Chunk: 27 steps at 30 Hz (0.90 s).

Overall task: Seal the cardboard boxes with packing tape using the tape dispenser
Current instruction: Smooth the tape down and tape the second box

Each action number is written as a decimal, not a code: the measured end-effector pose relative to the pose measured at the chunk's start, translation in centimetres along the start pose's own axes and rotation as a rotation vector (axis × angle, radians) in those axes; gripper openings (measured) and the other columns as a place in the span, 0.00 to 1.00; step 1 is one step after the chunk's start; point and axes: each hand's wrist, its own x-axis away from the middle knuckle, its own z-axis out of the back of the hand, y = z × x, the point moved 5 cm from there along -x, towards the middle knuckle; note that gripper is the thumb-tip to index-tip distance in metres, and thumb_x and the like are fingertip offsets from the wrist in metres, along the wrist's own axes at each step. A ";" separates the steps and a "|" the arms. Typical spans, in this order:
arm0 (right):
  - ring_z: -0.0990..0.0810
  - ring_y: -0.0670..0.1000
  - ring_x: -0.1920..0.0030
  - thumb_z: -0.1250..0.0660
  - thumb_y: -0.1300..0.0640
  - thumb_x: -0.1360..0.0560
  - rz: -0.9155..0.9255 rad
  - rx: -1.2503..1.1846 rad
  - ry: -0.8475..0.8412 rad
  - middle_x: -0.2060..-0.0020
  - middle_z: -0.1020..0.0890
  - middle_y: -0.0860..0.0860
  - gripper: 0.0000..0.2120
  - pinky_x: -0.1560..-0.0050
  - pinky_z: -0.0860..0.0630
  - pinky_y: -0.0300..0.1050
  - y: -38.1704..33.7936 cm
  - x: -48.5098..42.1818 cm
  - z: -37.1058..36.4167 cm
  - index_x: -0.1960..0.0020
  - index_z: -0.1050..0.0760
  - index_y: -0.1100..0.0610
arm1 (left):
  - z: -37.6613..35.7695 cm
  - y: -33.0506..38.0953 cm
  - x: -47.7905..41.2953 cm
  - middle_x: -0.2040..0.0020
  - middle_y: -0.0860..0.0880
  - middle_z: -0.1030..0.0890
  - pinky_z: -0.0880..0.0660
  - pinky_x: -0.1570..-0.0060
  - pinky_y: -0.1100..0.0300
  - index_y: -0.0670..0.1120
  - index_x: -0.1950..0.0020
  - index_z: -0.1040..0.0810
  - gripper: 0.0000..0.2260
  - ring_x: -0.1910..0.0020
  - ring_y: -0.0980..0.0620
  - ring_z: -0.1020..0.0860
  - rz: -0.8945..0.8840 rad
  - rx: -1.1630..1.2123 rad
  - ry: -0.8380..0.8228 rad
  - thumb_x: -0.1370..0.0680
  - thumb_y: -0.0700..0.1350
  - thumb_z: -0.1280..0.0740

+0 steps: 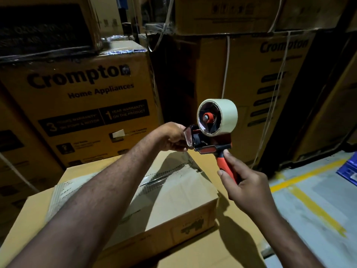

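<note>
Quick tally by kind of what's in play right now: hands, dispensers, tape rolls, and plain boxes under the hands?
Hands: 2, left hand at the dispenser's front, right hand on its grip
Dispensers: 1, dispenser
Tape rolls: 1, roll
Plain boxes: 2, upper box on lower box
Total: 6

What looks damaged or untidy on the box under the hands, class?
The old tape along the box's top seam looks torn and wrinkled near the far corner, with ragged edges. A second strip at the left edge is crinkled too. The dispenser is held above it.
</note>
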 end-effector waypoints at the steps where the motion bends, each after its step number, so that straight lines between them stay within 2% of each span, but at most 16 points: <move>1: 0.17 0.43 0.57 0.27 0.52 0.26 -0.013 0.014 -0.001 0.42 0.17 0.50 0.27 0.56 0.18 0.37 -0.1 -0.1 -0.2 0.29 0.30 0.46 | 0.2 0.0 -0.1 0.56 0.42 0.14 0.19 0.52 0.51 0.41 0.54 0.17 0.03 0.59 0.48 0.16 -0.028 -0.046 0.041 0.23 0.36 0.30; 2: 0.18 0.43 0.55 0.27 0.52 0.26 -0.021 0.035 -0.005 0.41 0.18 0.50 0.27 0.54 0.18 0.40 -0.2 -0.1 -0.3 0.29 0.30 0.46 | 0.4 -0.1 -0.3 0.58 0.44 0.14 0.18 0.56 0.54 0.41 0.54 0.16 0.04 0.61 0.50 0.16 -0.059 -0.094 0.086 0.22 0.36 0.30; 4: 0.19 0.43 0.51 0.26 0.53 0.26 -0.027 0.092 -0.019 0.41 0.18 0.50 0.28 0.51 0.18 0.42 -0.6 0.0 -0.6 0.29 0.30 0.46 | 0.6 0.0 -0.5 0.66 0.49 0.15 0.23 0.67 0.60 0.41 0.54 0.15 0.05 0.68 0.56 0.19 -0.128 -0.193 0.155 0.21 0.37 0.31; 5: 0.19 0.44 0.50 0.26 0.53 0.26 -0.027 0.119 -0.025 0.42 0.18 0.51 0.28 0.52 0.18 0.41 -0.7 0.0 -0.8 0.28 0.29 0.47 | 0.6 0.0 -0.7 0.67 0.51 0.16 0.25 0.69 0.62 0.41 0.54 0.15 0.05 0.70 0.57 0.20 -0.158 -0.243 0.176 0.21 0.37 0.31; 10: 0.17 0.48 0.52 0.27 0.54 0.26 -0.060 0.223 -0.064 0.45 0.16 0.51 0.27 0.58 0.26 0.33 -1.2 0.2 -1.4 0.28 0.29 0.47 | 1.3 -0.5 -2.2 0.60 0.55 0.16 0.20 0.62 0.59 0.51 0.57 0.15 0.03 0.59 0.58 0.18 -0.248 -0.408 0.388 0.23 0.45 0.26; 13: 0.17 0.48 0.49 0.28 0.54 0.25 -0.069 0.231 -0.083 0.43 0.17 0.50 0.27 0.53 0.19 0.40 -1.6 0.1 -2.0 0.28 0.29 0.46 | 1.8 -1.5 -2.7 0.60 0.57 0.17 0.28 0.70 0.64 0.52 0.56 0.15 0.03 0.62 0.60 0.21 -0.229 -0.434 0.413 0.23 0.46 0.26; 15: 0.18 0.48 0.48 0.29 0.53 0.24 -0.081 0.246 -0.082 0.43 0.17 0.49 0.26 0.50 0.19 0.43 -1.8 -0.2 -2.7 0.28 0.29 0.46 | 2.0 -2.0 -3.0 0.60 0.58 0.18 0.32 0.70 0.65 0.52 0.55 0.15 0.02 0.61 0.60 0.22 -0.231 -0.435 0.433 0.23 0.46 0.26; 19: 0.18 0.48 0.48 0.30 0.51 0.24 -0.101 0.300 -0.115 0.44 0.16 0.47 0.26 0.51 0.21 0.42 -1.7 -0.7 -3.9 0.27 0.31 0.44 | 1.6 -3.1 -3.9 0.57 0.55 0.20 0.24 0.61 0.62 0.52 0.57 0.19 0.05 0.56 0.58 0.21 -0.222 -0.379 0.427 0.22 0.43 0.28; 22: 0.19 0.48 0.50 0.31 0.50 0.23 -0.130 0.301 -0.147 0.45 0.16 0.47 0.27 0.53 0.21 0.45 -1.4 -0.8 -4.4 0.26 0.33 0.42 | 1.4 -3.9 -4.9 0.57 0.55 0.20 0.22 0.54 0.58 0.50 0.53 0.17 0.02 0.56 0.59 0.22 -0.204 -0.315 0.411 0.22 0.42 0.28; 24: 0.19 0.48 0.50 0.32 0.49 0.23 -0.151 0.295 -0.149 0.45 0.16 0.47 0.27 0.52 0.20 0.45 -1.2 -1.1 -4.5 0.26 0.34 0.42 | 1.7 -3.8 -5.4 0.55 0.53 0.18 0.24 0.58 0.62 0.48 0.52 0.16 0.02 0.57 0.60 0.22 -0.202 -0.293 0.408 0.23 0.42 0.27; 27: 0.19 0.48 0.50 0.32 0.50 0.23 -0.158 0.286 -0.149 0.46 0.16 0.48 0.26 0.52 0.20 0.44 -0.8 -1.4 -4.6 0.26 0.32 0.43 | 2.4 -4.1 -6.0 0.58 0.53 0.18 0.27 0.65 0.64 0.48 0.54 0.16 0.01 0.59 0.59 0.22 -0.144 -0.247 0.393 0.24 0.42 0.26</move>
